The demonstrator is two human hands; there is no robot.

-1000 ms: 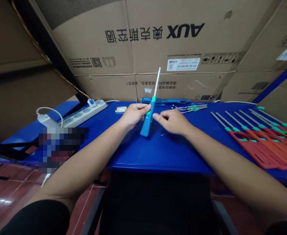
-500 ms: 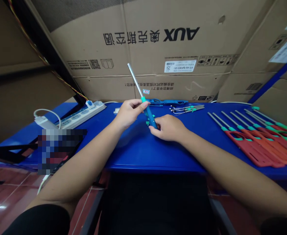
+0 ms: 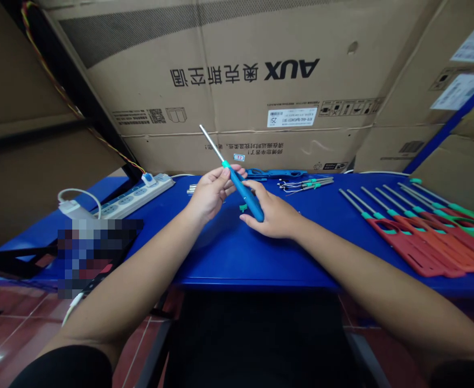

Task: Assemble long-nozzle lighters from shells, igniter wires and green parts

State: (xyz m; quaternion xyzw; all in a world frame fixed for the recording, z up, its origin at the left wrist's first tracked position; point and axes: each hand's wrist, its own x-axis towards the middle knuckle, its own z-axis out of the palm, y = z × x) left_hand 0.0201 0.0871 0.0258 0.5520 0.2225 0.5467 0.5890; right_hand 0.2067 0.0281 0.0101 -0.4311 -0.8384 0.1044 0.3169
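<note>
Between my hands is a long-necked lighter (image 3: 245, 195) with a blue handle, a green collar and a thin metal tube that slants up to the left. My left hand (image 3: 210, 195) pinches it just below the collar, some fingers behind it. Lower down, my right hand (image 3: 275, 211) grips the handle's end, thumb on the near side and fingers along its upper edge. A small green piece (image 3: 243, 207) shows just left of the handle. Behind my hands lie blue handle shells (image 3: 279, 173) and several metal tubes with green collars and wires (image 3: 312, 184).
Several finished-looking lighters in red, orange and green (image 3: 415, 237) lie in a row on the right of the blue table (image 3: 237, 264). A white power strip (image 3: 140, 196) with plugged cables sits at left. A large cardboard sheet (image 3: 221, 32) stands behind the table.
The lighter has turned, its tube tip now lower and further left, and its blue handle shows more fully. My right hand has shifted its grip along the handle. The view has tilted slightly.
</note>
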